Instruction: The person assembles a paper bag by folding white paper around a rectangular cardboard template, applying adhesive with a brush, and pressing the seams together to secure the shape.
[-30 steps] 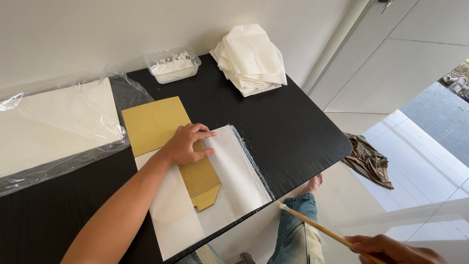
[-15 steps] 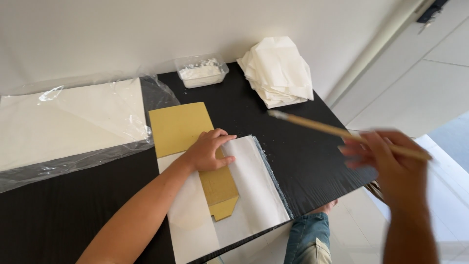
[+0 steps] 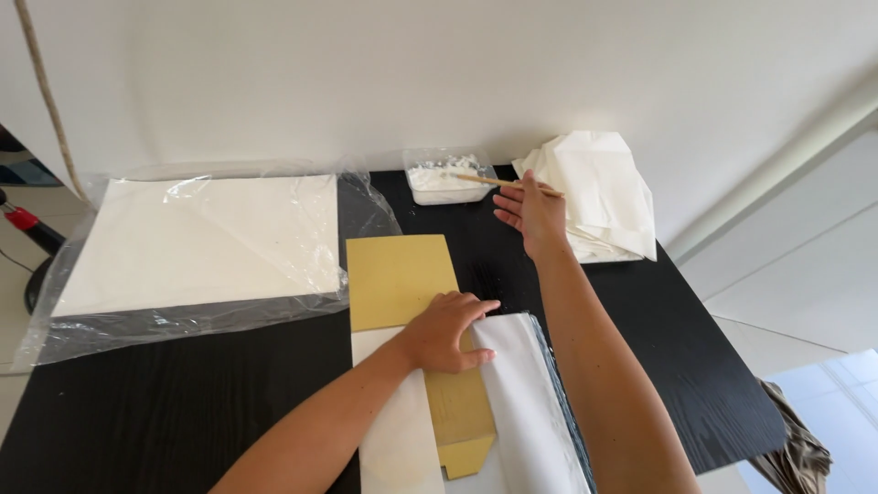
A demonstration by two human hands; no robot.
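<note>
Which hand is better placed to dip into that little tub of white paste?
The right hand: it holds the thin wooden stick, tip over the tub. The left hand presses flat on the yellow card.

Two hands [image 3: 445, 331], one brush [image 3: 501, 181], one plastic tub [image 3: 445, 177], one yellow card [image 3: 402, 279], one black table [image 3: 183, 393].

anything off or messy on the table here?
Nothing spilled or damaged. Only untidy bits: the white paper pile at the back right is crumpled, and the clear plastic wrap around the white sheets lies loose and wrinkled. Left hand presses the yellow card.
</note>
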